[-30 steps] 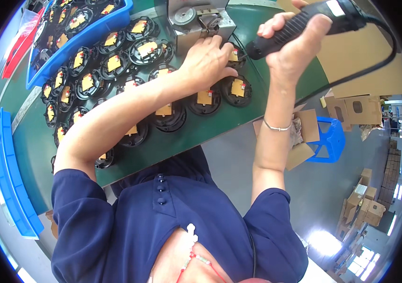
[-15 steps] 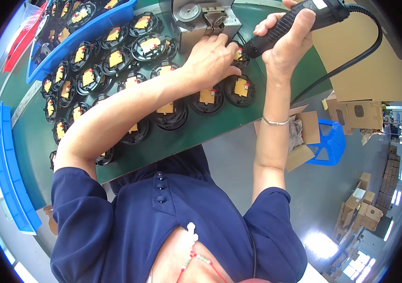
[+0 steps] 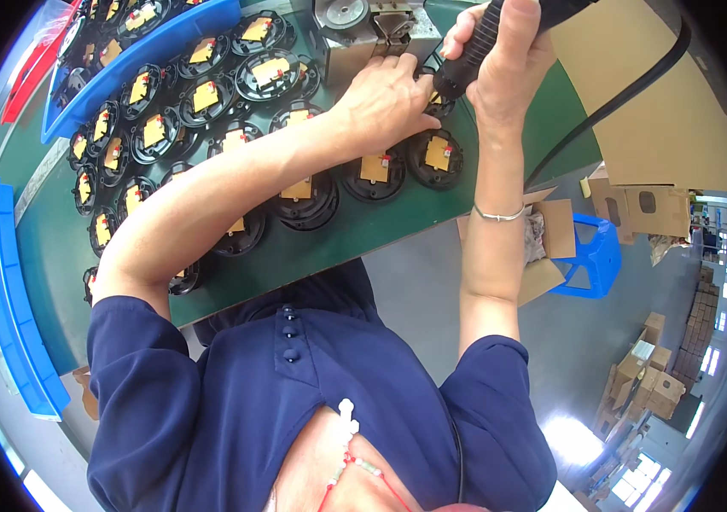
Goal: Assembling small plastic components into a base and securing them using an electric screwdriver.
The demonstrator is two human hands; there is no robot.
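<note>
My right hand (image 3: pixel 513 64) is wrapped round a black corded electric screwdriver (image 3: pixel 476 53), tilted with its nose down to the left. That nose is close to a round black housing (image 3: pixel 439 109), partly covered by my left hand (image 3: pixel 385 102). My left thumb and forefinger lie on either side of this housing and steady it; the other fingertips reach the foot of a metal screw feeder (image 3: pixel 376 38). The screwdriver's tip and any screw are hidden. Just nearer stands another round black housing (image 3: pixel 437 160) with a yellow plate.
Several similar housings (image 3: pixel 157 132) cover the green table (image 3: pixel 329 256) to the left. A blue tray (image 3: pixel 146 68) holds more. Brown cardboard (image 3: pixel 636 94) stands at the right, behind the screwdriver's cable (image 3: pixel 611 128). A blue stool (image 3: pixel 590 256) and an open carton (image 3: pixel 555 230) are on the floor.
The screwdriver and my right hand have moved slightly up and left, the tool now tilted more steeply. My left hand has stayed at the housing, its fingers barely shifted.
</note>
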